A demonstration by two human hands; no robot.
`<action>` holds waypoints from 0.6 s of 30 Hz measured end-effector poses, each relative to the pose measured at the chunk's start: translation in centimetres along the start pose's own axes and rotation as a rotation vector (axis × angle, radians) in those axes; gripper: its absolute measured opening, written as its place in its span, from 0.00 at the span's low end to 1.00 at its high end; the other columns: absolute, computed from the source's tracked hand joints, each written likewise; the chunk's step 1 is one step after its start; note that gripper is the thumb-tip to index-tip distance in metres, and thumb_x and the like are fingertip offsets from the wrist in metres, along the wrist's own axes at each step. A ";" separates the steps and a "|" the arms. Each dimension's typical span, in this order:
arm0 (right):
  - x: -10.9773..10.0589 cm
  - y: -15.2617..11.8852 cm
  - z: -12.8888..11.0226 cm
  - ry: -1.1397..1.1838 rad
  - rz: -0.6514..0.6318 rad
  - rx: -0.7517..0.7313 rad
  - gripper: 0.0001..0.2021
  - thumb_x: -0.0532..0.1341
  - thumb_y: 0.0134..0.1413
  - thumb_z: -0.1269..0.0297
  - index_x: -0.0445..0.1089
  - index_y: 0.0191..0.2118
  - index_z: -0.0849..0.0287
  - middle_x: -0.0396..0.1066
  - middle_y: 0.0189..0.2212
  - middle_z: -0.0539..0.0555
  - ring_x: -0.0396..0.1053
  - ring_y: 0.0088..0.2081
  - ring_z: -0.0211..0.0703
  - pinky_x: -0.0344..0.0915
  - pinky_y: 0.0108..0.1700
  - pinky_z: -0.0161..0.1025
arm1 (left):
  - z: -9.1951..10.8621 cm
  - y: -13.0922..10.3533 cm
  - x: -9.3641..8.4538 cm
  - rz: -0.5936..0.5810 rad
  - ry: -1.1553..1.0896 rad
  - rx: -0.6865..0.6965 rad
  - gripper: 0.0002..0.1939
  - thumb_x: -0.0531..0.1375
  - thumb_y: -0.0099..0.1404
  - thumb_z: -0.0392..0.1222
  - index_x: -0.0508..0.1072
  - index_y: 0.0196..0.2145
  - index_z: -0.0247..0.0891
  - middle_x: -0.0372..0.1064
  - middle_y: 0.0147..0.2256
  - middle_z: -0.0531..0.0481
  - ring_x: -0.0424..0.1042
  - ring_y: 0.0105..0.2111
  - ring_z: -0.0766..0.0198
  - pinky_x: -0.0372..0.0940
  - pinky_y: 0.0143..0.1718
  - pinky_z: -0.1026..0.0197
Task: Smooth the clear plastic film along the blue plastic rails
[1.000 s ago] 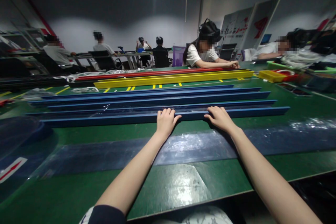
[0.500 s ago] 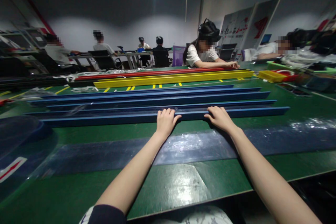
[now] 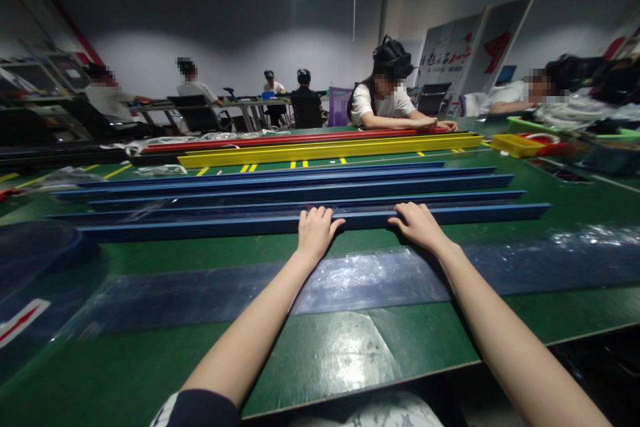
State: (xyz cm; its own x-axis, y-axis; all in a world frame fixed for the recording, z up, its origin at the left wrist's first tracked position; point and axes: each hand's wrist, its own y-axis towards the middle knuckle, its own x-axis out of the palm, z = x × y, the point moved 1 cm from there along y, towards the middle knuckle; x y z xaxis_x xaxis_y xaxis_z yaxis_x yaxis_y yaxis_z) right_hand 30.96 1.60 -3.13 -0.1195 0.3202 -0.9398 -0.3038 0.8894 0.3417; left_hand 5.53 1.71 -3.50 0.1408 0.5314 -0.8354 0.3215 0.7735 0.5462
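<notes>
My left hand (image 3: 316,233) grips the nearest long blue channel (image 3: 480,215) near its middle, thumb on the near side and fingers curled over the top edge. To the right, my right hand (image 3: 417,221) holds the same channel in the same way, with a gap between the two hands. More blue channels (image 3: 300,188) lie parallel just behind it. Under my forearms a clear plastic strip (image 3: 200,297) stretches across the green table (image 3: 340,353). Its left end reaches a roll of clear bluish plastic (image 3: 45,267).
Yellow channels (image 3: 330,149) and red ones (image 3: 280,139) lie farther back. A yellow tray (image 3: 515,145) and a green tray (image 3: 530,125) are at the back right. Across the table a person (image 3: 383,103) leans on it; others sit behind.
The person across the table has moved their head and hands slightly to the left. My hands and the blue channel show no visible movement.
</notes>
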 end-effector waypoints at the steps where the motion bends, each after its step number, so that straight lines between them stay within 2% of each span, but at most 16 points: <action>1: 0.0 0.0 0.0 -0.001 -0.001 0.001 0.10 0.52 0.58 0.58 0.65 0.35 0.58 0.72 0.36 0.58 0.65 0.41 0.50 0.53 0.38 0.41 | 0.0 0.0 0.0 0.001 -0.001 0.000 0.19 0.49 0.65 0.55 0.70 0.36 0.38 0.70 0.34 0.45 0.65 0.37 0.57 0.50 0.37 0.57; 12: -0.2 0.0 -0.2 -0.010 -0.010 0.000 0.11 0.52 0.57 0.59 0.66 0.37 0.60 0.71 0.36 0.59 0.64 0.40 0.49 0.54 0.40 0.41 | 0.1 0.0 0.0 -0.018 -0.016 -0.015 0.19 0.49 0.65 0.55 0.70 0.37 0.38 0.70 0.36 0.46 0.64 0.38 0.56 0.50 0.38 0.56; 18: -0.3 0.3 -2.6 0.114 0.102 -0.058 0.10 0.52 0.56 0.65 0.65 0.42 0.60 0.69 0.39 0.58 0.62 0.42 0.48 0.55 0.43 0.41 | 0.0 0.0 0.1 -0.008 -0.015 -0.009 0.19 0.49 0.65 0.55 0.70 0.36 0.38 0.71 0.36 0.46 0.64 0.38 0.56 0.49 0.37 0.56</action>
State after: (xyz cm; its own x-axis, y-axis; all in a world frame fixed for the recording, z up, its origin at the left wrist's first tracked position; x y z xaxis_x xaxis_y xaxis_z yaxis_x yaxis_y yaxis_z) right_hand 28.48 0.88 -2.70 -0.2576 0.3657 -0.8943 -0.3384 0.8328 0.4381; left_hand 5.53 1.73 -3.59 0.1526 0.5195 -0.8407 0.3148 0.7808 0.5397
